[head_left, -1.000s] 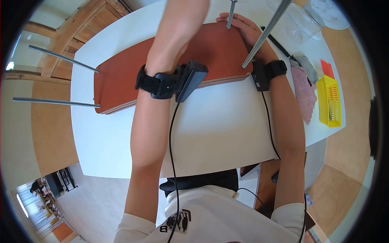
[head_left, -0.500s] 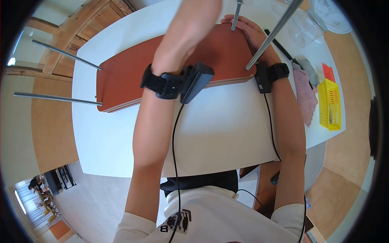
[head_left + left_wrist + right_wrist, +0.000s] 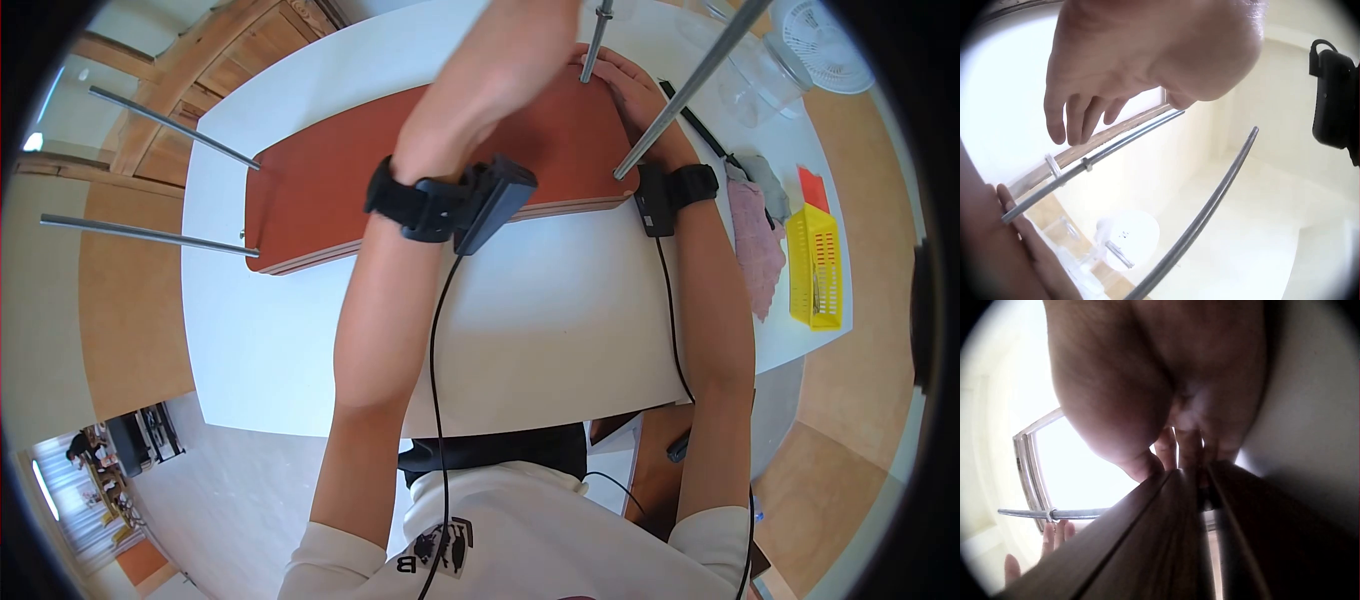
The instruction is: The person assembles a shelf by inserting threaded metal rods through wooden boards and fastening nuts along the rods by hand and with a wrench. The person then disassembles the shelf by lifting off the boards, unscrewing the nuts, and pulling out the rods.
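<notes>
Reddish-brown boards (image 3: 330, 170) lie stacked, with metal rods standing up through both ends. A nut (image 3: 1087, 164) sits partway up the far right rod (image 3: 1125, 142). My left arm reaches over the stack; its hand is beyond the head view's top edge. In the left wrist view, the left hand (image 3: 1141, 53) hangs with fingers loosely extended close by that rod. Its fingertips (image 3: 1049, 537) appear right under the nut in the right wrist view. My right hand (image 3: 630, 95) holds the stack's right end, fingers bent round the far corner. The near right rod (image 3: 690, 90) stands beside its wrist.
Right of the stack are a yellow basket (image 3: 797, 270), a pink cloth (image 3: 752, 235), a grey cloth (image 3: 765, 180), a black strip (image 3: 697, 120) and a clear jar (image 3: 755, 85). Two rods (image 3: 150, 237) jut from the stack's left end. Cables trail from both wrist cameras.
The head view has shifted slightly, so the stack and rods appear further right. My left forearm has swung a little right over the boards; the right hand keeps its hold on the end.
</notes>
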The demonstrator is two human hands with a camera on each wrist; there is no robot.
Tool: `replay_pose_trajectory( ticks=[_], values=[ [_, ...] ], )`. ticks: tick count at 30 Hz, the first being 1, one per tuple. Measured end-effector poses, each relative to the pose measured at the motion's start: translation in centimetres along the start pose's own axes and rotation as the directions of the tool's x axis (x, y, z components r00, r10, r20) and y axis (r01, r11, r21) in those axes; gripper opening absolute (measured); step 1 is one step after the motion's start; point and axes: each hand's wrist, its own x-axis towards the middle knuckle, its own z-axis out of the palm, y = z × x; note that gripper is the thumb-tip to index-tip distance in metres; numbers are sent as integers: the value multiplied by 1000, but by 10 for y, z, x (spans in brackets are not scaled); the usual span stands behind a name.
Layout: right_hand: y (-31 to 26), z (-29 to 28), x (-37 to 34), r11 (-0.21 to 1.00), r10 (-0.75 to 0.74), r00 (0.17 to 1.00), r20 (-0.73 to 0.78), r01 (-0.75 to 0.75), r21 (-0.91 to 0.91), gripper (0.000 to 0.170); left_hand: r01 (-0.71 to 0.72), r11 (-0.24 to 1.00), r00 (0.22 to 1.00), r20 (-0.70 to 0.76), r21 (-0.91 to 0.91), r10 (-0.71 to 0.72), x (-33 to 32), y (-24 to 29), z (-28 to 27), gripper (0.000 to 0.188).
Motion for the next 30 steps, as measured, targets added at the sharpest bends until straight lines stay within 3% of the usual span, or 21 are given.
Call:
replay_pose_trajectory(
  ticks=[1, 3, 4, 6, 7, 8, 10, 12, 14, 16, 18, 19, 20, 21, 22, 23, 24, 25, 28, 29, 30],
  values=[
    [1, 1, 0, 1000, -3, 1000, -30, 2, -10, 36, -1, 1000, 1000, -4, 1, 1, -3, 1, 2, 71],
    [2, 0, 1, 1000, -4, 1000, -21, 4, -15, 36, -262, 963, 965, 15, 59, 262, -9, 4, 6, 68],
    [1, 0, 0, 1000, -5, 1000, -19, 5, -19, 37, -262, 963, 965, 17, 58, 262, -6, 3, 4, 68],
    [-1, 2, 0, 999, -10, 1000, -22, 9, -45, 37, 29, 997, 998, -57, -77, -34, 1, 1, -13, 65],
    [-1, 2, 0, 997, -16, 1000, -19, 15, -70, 37, 7, 961, 929, 358, -277, 96, -4, 17, -50, 63],
    [-1, 1, 0, 997, -16, 1000, -20, 15, -70, 37, 8, 961, 929, 358, -278, 96, -3, 15, -41, 63],
    [0, 0, 2, 997, -26, 1000, 4, 27, -70, 37, -85, 991, 988, -135, -106, 71, -1, 11, -9, 65],
    [4, -4, 4, 999, -36, 999, 11, 36, -41, 38, -72, 997, 983, -172, -24, 67, -6, 20, 2, 67],
    [8, -8, 5, 999, -45, 999, 19, 45, -12, 40, -78, 996, 995, 56, -29, 80, -5, 8, 5, 69],
    [11, -11, 7, 998, -28, 999, 17, 27, 55, 39, -129, 991, 991, 29, 42, 128, -4, 9, 7, 69],
    [9, -8, 6, 998, -39, 999, 22, 38, 39, 38, 163, 978, 983, -69, -129, -173, -8, 28, 7, 68],
    [7, -7, 5, 999, -47, 999, 26, 47, 23, 37, 163, 978, 983, -66, -130, -173, -5, 25, -15, 68],
    [5, -6, 4, 999, -47, 999, 24, 46, 23, 37, 145, 914, 943, 334, -380, -11, 2, 19, -55, 69],
    [3, -5, 3, 999, -38, 999, 20, 38, 5, 37, 226, 779, 746, 618, -585, 247, 6, 15, -76, 69],
    [3, -4, 3, 999, -30, 999, 18, 30, -14, 37, 226, 779, 747, 618, -585, 247, 1, 15, -68, 69],
    [4, -5, 4, 999, -29, 999, 20, 29, -14, 37, 3, 906, 921, 355, -424, 163, -6, 15, -49, 70],
    [6, -7, 4, 999, -45, 998, 38, 45, -5, 37, -146, 975, 987, 35, -168, 154, -9, 13, -29, 70],
    [6, -8, 5, 998, -62, 996, 57, 62, 5, 36, -149, 985, 981, -139, -91, 135, 0, 3, -7, 71],
    [3, -2, 1, 998, 14, 1000, -18, -13, 60, 35, -85, 996, 996, 13, 20, 84, 2, -3, 3, 73],
    [0, 1, 1, 998, 13, 1000, -12, -12, 59, 35, -268, 960, 963, 22, 74, 268, -4, 1, 5, 74],
    [-2, 2, 0, 998, 29, 999, -20, -28, 51, 35, -269, 960, 963, 19, 76, 268, -11, 4, 4, 74]
  ],
)
